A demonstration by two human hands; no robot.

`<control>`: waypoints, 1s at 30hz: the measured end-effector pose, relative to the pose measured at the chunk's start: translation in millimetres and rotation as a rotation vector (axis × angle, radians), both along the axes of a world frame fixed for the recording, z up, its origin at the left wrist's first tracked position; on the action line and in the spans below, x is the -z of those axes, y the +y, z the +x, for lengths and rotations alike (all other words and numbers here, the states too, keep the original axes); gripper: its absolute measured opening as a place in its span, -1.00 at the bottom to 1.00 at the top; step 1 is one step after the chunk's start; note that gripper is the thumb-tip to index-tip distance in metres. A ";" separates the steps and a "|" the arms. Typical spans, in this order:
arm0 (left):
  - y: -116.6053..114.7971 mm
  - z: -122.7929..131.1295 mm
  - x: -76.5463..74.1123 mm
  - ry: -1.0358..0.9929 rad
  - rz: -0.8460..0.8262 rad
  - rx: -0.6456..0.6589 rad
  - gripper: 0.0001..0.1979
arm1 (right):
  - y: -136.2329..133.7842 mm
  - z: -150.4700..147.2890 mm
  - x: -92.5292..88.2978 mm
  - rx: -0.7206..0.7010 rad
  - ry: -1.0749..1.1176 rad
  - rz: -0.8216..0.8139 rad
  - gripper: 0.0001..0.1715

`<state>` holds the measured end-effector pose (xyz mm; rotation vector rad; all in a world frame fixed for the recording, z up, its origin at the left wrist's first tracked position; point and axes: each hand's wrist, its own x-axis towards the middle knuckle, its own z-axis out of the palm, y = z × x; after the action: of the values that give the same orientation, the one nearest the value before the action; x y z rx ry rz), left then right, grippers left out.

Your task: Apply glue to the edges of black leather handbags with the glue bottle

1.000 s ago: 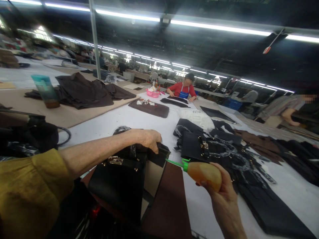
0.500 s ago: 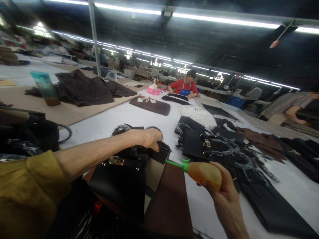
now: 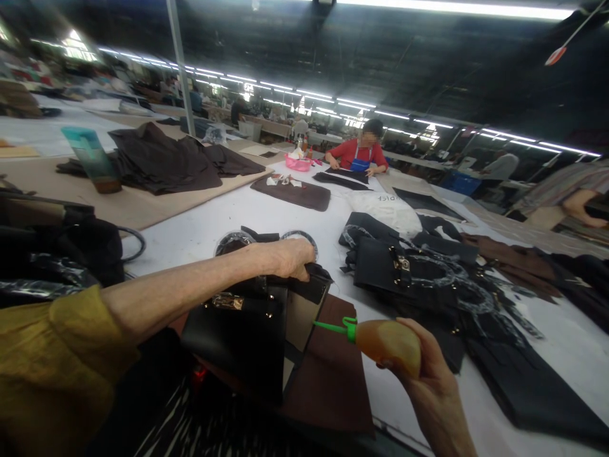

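A black handbag (image 3: 238, 346) with a gold clasp stands in front of me on a dark brown sheet (image 3: 340, 381). My left hand (image 3: 295, 257) reaches across its top, fingers closed on the upper edge of its side. The bag's beige side panel (image 3: 301, 314) faces right. In my right hand (image 3: 431, 365) lies a squeeze bottle (image 3: 390, 346) of amber liquid, probably glue, held on its side. Its thin green nozzle (image 3: 333, 327) points left, with the tip at the outer edge of the side panel; whether it touches cannot be made out.
Several black bags with wrapped handles (image 3: 380, 270) lie to the right, and more black pieces (image 3: 71, 254) at the left. Farther off are a tumbler (image 3: 95, 165), dark fabric (image 3: 166, 158) and a pink basket (image 3: 297, 164). A co-worker in red (image 3: 359, 155) handles black pieces across the table.
The nozzle tip has moved down along the side panel's edge, away from the top corner. My left hand keeps its hold on the bag. The view has tilted slightly downward.
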<state>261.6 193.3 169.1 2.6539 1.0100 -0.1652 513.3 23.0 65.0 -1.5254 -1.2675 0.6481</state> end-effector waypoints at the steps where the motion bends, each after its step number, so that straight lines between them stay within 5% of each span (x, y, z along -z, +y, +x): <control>1: -0.4 -0.3 1.0 0.003 0.000 -0.003 -0.84 | -1.5 0.2 2.8 -0.005 0.004 -0.007 -0.35; 16: -16.3 2.2 -1.3 0.088 0.046 -0.030 -0.85 | -22.6 -4.8 21.3 -0.022 -0.066 -0.006 -0.45; 30: -25.5 0.0 -1.3 0.109 0.131 -0.017 -0.82 | -27.2 -7.2 23.7 0.002 0.112 -0.055 -0.35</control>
<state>261.6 167.8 170.4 2.7791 1.1129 -0.2508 506.1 -4.2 41.3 -1.5134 -1.1715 0.7623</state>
